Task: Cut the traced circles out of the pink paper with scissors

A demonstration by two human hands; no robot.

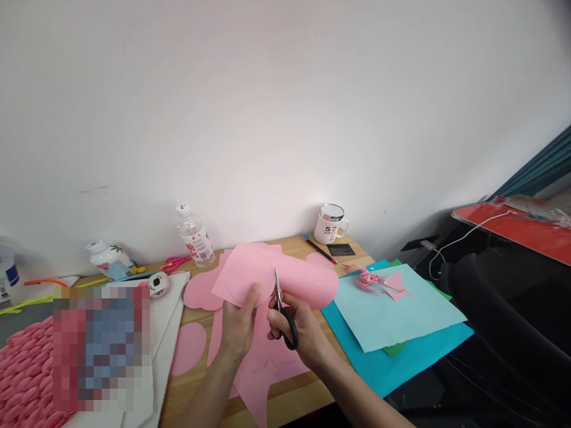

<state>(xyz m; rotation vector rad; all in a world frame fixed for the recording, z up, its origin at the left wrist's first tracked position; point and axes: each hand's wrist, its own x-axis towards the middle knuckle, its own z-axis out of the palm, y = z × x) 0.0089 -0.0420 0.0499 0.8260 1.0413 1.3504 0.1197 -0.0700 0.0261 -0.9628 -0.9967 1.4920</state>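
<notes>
My left hand (241,321) grips a sheet of pink paper (250,267) at its lower edge, thumb on top. In my right hand (297,327) is a pair of black-handled scissors (289,327), fingers in the loops. The blades point up and away from me and meet the paper near its middle. To the right the paper curls over, and a faint curved line shows on it. Under my hands lie more pink sheets (259,386) and cut pieces, with a rounded pink piece (190,348) to the left on the wooden table (294,404).
A plastic bottle (196,238) and a mug (330,226) stand by the wall. Pink scissors (175,263), a pencil (321,249) and a black card (341,249) lie nearby. Pink scraps (372,279) rest on light blue paper (401,321). A black chair (513,309) is at right.
</notes>
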